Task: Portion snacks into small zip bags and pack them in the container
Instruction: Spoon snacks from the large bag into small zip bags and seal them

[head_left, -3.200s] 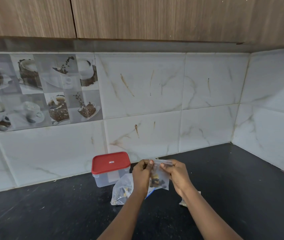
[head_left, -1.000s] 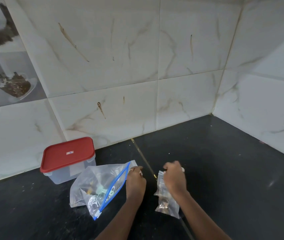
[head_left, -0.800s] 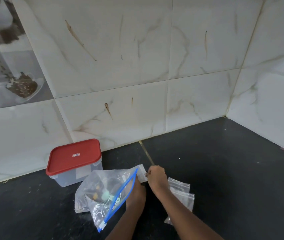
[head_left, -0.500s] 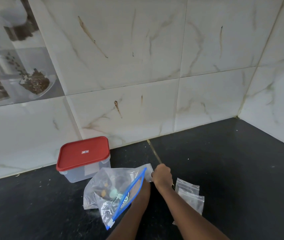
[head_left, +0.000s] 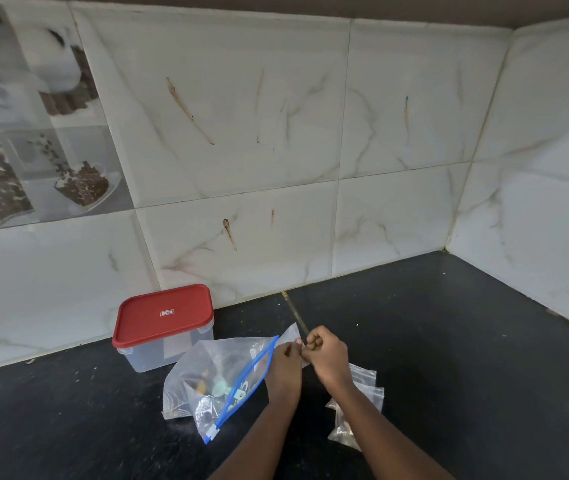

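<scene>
A large clear snack bag point(head_left: 217, 379) with a blue zip strip lies on the black counter, holding mixed snacks. My left hand point(head_left: 284, 367) pinches a small clear zip bag point(head_left: 292, 336) at its mouth, just right of the large bag. My right hand point(head_left: 324, 353) is closed right beside it, fingertips meeting the same small bag; whether it holds a snack is hidden. Small zip bags point(head_left: 355, 410), at least one filled, lie under my right forearm. A clear container with a shut red lid point(head_left: 163, 315) stands behind the large bag by the wall.
The black counter point(head_left: 449, 358) runs into a tiled corner at the right. Marble-pattern wall tiles point(head_left: 241, 168) back the counter, with coffee-print tiles at the left. Crumbs speckle the counter at the left.
My right hand left the filled small bag lying on the counter and came up to join my left hand at the empty small bag. The view tilted up slightly.
</scene>
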The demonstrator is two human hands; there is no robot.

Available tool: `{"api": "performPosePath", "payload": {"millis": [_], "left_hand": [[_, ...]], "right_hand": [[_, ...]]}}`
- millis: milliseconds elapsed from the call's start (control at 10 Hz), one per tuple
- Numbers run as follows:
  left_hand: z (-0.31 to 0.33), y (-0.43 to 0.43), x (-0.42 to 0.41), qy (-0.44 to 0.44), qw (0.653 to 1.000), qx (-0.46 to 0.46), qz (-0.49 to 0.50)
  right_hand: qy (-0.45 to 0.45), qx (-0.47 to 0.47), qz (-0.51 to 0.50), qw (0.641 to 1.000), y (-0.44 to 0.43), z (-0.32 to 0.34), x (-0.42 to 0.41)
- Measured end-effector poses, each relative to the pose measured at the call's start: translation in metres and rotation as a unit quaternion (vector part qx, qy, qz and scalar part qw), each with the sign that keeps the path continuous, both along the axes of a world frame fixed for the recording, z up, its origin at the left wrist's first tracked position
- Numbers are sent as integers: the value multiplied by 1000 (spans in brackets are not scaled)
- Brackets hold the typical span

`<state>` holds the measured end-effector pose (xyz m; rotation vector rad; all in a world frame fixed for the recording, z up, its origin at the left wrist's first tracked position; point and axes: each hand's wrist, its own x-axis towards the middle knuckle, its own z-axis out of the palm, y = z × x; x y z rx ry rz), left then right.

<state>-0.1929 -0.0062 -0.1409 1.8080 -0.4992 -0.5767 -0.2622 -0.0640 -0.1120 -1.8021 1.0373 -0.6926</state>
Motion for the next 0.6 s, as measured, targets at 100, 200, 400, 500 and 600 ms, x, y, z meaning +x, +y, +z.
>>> {"api": "performPosePath", "payload": {"millis": [100, 200, 400, 500, 600], "left_hand": [[32, -2, -5, -32, 999, -30, 12], [47, -1, -8, -25, 999, -25, 2], [71, 9, -13, 106, 990, -96, -19], [74, 15, -9, 150, 981, -107, -65], [77, 20, -9, 134, 983, -96, -83]], "right_hand": [[-47, -33, 21, 998, 4, 13, -15], [-53, -53, 32, 997, 6, 23, -24], [-86, -2, 12, 996, 15, 49, -42], [-135, 77, 31, 987, 19, 59, -50], [-172, 135, 49, 975, 22, 62, -54]]}}
